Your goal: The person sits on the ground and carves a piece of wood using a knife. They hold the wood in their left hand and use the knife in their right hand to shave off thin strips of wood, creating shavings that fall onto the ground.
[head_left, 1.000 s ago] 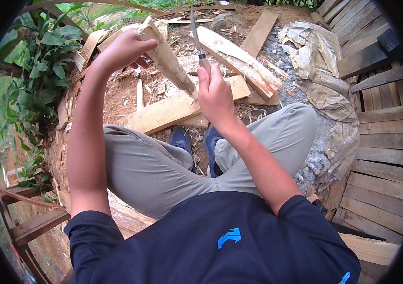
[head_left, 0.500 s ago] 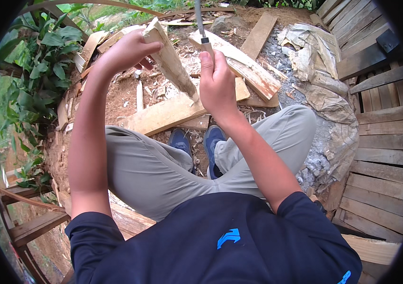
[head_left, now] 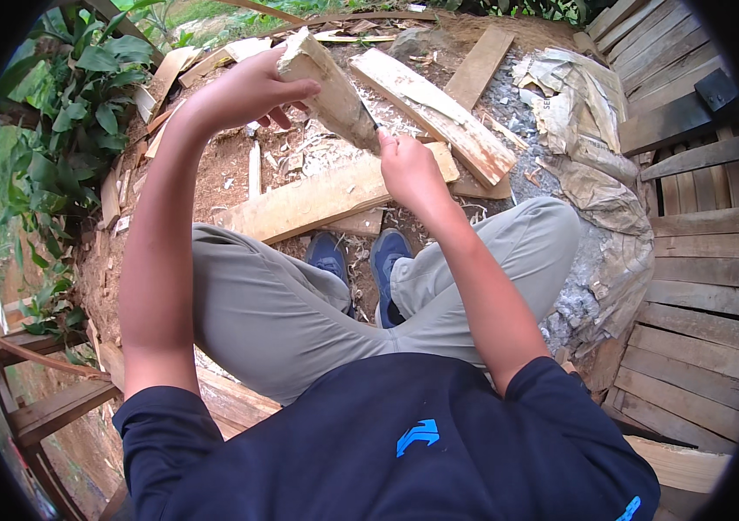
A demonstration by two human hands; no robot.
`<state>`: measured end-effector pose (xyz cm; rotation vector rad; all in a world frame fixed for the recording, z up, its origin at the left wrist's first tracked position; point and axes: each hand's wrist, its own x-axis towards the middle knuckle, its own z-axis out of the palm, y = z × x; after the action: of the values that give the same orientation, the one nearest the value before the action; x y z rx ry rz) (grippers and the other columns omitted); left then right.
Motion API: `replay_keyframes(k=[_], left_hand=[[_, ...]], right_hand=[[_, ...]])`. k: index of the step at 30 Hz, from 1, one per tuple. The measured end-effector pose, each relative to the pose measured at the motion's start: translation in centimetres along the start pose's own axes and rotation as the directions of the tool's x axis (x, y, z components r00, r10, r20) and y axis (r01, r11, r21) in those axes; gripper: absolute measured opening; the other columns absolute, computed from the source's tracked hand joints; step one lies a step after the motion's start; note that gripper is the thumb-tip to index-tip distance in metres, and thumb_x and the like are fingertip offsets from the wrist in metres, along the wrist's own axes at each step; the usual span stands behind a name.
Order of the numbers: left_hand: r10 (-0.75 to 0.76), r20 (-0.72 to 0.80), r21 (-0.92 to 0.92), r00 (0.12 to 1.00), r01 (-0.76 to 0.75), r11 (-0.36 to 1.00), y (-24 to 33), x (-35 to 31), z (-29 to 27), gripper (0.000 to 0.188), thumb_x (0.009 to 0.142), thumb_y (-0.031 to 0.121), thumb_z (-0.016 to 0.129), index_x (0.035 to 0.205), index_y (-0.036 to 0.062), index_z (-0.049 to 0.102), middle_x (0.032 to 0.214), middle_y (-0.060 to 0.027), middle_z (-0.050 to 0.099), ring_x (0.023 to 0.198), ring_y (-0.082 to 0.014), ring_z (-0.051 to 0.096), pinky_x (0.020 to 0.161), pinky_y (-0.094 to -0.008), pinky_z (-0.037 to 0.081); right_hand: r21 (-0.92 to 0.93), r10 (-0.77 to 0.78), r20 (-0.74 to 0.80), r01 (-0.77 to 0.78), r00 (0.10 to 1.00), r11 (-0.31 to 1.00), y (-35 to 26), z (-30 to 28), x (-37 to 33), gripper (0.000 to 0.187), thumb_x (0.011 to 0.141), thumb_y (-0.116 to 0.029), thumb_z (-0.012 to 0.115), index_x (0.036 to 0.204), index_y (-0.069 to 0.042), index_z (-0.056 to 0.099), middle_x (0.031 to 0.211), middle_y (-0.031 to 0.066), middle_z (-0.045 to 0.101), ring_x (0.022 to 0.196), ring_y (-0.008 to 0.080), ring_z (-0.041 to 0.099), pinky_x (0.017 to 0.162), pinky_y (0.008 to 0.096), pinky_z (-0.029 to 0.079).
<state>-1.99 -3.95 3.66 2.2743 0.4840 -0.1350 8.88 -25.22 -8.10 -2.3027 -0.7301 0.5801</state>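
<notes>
My left hand (head_left: 256, 89) grips the upper end of a rough, pale block of wood (head_left: 330, 91), its thumb lying over the near face. The block leans, with its lower end close to a flat plank (head_left: 295, 207) on the ground. In my right hand (head_left: 410, 167) is the handle of a long-bladed knife (head_left: 371, 113). Its blade lies along the block's right side, and most of it is hidden behind the wood.
Past my right hand lie a thick, partly stripped timber (head_left: 439, 113) and a brown board (head_left: 482, 62). Wood shavings cover the soil. Crumpled paper sacking (head_left: 595, 182) and a slatted wooden wall (head_left: 703, 260) are at right, leafy plants (head_left: 83, 95) at left.
The knife has swung down from upright beside the block to lie against its right side. My right hand has shifted slightly right; the block's top has moved right and its tilt has changed.
</notes>
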Motion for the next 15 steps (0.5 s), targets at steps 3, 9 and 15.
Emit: replay_keyframes(k=[3, 9, 15], left_hand=[[-0.030, 0.085, 0.016, 0.996, 0.029, 0.999, 0.4, 1.0, 0.9, 0.046, 0.098, 0.036, 0.066, 0.128, 0.0019, 0.055, 0.104, -0.0133, 0.076, 0.078, -0.0171, 0.075, 0.065, -0.0289, 0.058], [-0.124, 0.062, 0.043, 0.990, 0.122, 0.992, -1.0, 0.7, 0.3, 0.050, 0.098, 0.039, 0.065, 0.130, 0.0020, 0.054, 0.107, -0.0145, 0.075, 0.078, -0.0184, 0.075, 0.069, -0.0300, 0.059], [-0.003, 0.015, 0.024, 1.000, 0.003, 1.000, 0.6, 0.7, 1.5, 0.065, 0.092, 0.050, 0.070, 0.120, -0.0078, 0.057, 0.099, -0.0173, 0.076, 0.073, -0.0201, 0.074, 0.065, -0.0335, 0.059]], right_hand=[[0.173, -0.079, -0.127, 0.100, 0.989, 0.980, 6.5, 4.2, 2.2, 0.058, 0.107, -0.045, 0.041, 0.090, 0.006, 0.064, 0.075, 0.0238, 0.066, 0.068, 0.0355, 0.065, 0.072, 0.0457, 0.051], [0.652, 0.116, 0.299, -0.292, 0.947, 0.700, 6.2, 3.8, 0.4, 0.051, 0.108, -0.045, 0.041, 0.103, 0.002, 0.060, 0.072, 0.0050, 0.058, 0.054, 0.0179, 0.053, 0.060, 0.0360, 0.048], [0.228, -0.079, -0.031, 0.084, 0.996, 0.970, 8.7, 4.2, 2.9, 0.043, 0.108, -0.039, 0.042, 0.107, 0.002, 0.056, 0.080, 0.0104, 0.065, 0.068, 0.0230, 0.063, 0.068, 0.0370, 0.051]])
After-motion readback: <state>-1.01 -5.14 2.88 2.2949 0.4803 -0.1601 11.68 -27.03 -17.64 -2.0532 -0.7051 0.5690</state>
